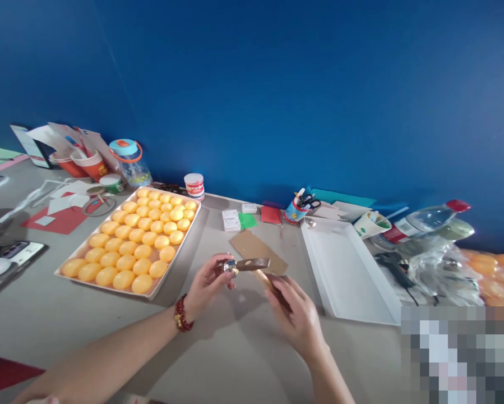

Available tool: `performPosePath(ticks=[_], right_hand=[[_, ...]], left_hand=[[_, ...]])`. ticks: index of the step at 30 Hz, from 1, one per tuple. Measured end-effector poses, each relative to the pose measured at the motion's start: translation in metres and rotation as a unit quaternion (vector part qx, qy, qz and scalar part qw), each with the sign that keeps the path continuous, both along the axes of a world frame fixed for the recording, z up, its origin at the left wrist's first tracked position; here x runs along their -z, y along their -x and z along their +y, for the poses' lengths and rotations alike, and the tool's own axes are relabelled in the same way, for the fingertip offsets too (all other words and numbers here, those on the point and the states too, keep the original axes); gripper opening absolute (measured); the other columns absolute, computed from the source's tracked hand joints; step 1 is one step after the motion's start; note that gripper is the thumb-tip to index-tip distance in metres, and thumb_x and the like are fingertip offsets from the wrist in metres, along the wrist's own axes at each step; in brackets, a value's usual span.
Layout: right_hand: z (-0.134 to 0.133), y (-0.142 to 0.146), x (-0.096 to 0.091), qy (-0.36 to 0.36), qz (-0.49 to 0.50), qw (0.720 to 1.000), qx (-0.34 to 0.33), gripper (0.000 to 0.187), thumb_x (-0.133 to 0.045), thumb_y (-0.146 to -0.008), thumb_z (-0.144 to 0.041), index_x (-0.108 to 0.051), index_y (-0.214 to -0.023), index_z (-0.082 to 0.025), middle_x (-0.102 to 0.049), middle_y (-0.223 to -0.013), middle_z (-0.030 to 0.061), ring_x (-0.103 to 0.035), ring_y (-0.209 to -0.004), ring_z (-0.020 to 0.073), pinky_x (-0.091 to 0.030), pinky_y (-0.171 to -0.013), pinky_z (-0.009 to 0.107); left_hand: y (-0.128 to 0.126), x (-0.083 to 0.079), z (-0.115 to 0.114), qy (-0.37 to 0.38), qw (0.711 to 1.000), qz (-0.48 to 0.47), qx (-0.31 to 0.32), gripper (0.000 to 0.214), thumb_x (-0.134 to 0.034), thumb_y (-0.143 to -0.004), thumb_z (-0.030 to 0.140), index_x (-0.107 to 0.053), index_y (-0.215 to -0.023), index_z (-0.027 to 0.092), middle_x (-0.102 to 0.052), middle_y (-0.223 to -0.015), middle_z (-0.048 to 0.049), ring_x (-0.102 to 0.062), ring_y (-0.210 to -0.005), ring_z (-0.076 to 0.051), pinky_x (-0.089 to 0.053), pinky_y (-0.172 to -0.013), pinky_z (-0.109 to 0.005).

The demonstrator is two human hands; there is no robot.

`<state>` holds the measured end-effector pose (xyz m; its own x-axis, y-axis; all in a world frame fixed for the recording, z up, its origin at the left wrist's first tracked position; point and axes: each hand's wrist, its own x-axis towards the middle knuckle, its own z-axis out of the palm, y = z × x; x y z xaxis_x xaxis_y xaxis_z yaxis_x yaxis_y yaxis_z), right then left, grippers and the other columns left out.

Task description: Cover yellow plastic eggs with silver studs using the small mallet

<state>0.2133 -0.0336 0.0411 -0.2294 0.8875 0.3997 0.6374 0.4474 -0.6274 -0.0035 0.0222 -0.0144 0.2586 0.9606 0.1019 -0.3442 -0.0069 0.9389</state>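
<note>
My left hand (207,283), with a red bead bracelet on the wrist, pinches a small shiny foil-wrapped ball (230,267) above the grey table (109,320). My right hand (296,314) is closed around the wooden handle of a small hammer (254,265). The hammer's dark metal head lies against the ball. Both hands hover just in front of a brown cardboard piece (255,249). A white tray of several orange-yellow balls (136,241) sits to the left of my left hand.
An empty white tray (344,269) lies right of my hands. A cup with scissors (297,209), small white boxes (230,220), a red-and-white tub (194,186), paper cups, a plastic jar, bottles and a glue gun (392,265) line the back and right. A phone (16,252) lies at the left.
</note>
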Motion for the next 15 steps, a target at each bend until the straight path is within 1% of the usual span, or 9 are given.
performPosePath(ticks=[4,6,8,12,15], right_hand=[[0.0001,0.0016,0.0038,0.006,-0.039,0.999,-0.004,0.022,-0.049,-0.098,-0.02,-0.057,-0.118,-0.021,-0.066,-0.101,0.0094,-0.065,-0.083,0.0185,-0.051,-0.07,0.027],[0.0,0.0011,0.0054,0.008,-0.033,0.999,0.005,0.023,-0.049,-0.098,-0.02,-0.057,-0.119,-0.021,-0.065,-0.099,0.0087,-0.064,-0.079,0.0177,-0.052,-0.069,0.027],[-0.0004,0.0009,0.0061,0.007,-0.026,1.0,0.014,0.022,-0.049,-0.098,-0.02,-0.057,-0.119,-0.021,-0.065,-0.096,0.0078,-0.063,-0.074,0.0165,-0.051,-0.067,0.027],[-0.0001,0.0021,0.0064,-0.001,-0.034,0.999,0.017,0.021,-0.05,-0.098,-0.021,-0.058,-0.116,-0.021,-0.066,-0.1,0.0089,-0.065,-0.081,0.0181,-0.052,-0.071,0.027],[0.0006,0.0032,0.0056,0.002,-0.027,0.999,0.029,0.022,-0.049,-0.098,-0.02,-0.058,-0.118,-0.021,-0.066,-0.098,0.0083,-0.065,-0.078,0.0172,-0.052,-0.069,0.027]], left_hand=[[-0.0006,-0.0001,0.0005,0.006,1.0,-0.012,-0.002,0.031,-0.069,-0.086,0.03,-0.062,-0.115,0.02,-0.067,-0.093,-0.0039,-0.065,-0.064,-0.012,-0.056,-0.064,-0.029],[-0.0006,-0.0007,0.0005,0.006,1.0,-0.015,-0.004,0.031,-0.069,-0.087,0.031,-0.063,-0.115,0.02,-0.067,-0.092,-0.0036,-0.065,-0.064,-0.012,-0.057,-0.065,-0.029],[-0.0003,-0.0011,0.0006,0.005,1.0,-0.015,0.0,0.031,-0.069,-0.087,0.031,-0.063,-0.115,0.02,-0.067,-0.095,-0.0043,-0.066,-0.065,-0.013,-0.057,-0.066,-0.03],[0.0005,-0.0004,0.0006,0.01,1.0,-0.014,0.006,0.031,-0.069,-0.087,0.031,-0.064,-0.116,0.021,-0.067,-0.098,-0.005,-0.065,-0.066,-0.012,-0.058,-0.067,-0.031],[0.0005,0.0001,-0.0001,0.007,1.0,-0.01,0.004,0.032,-0.07,-0.086,0.03,-0.065,-0.116,0.021,-0.067,-0.102,-0.0058,-0.065,-0.068,-0.012,-0.058,-0.068,-0.03]])
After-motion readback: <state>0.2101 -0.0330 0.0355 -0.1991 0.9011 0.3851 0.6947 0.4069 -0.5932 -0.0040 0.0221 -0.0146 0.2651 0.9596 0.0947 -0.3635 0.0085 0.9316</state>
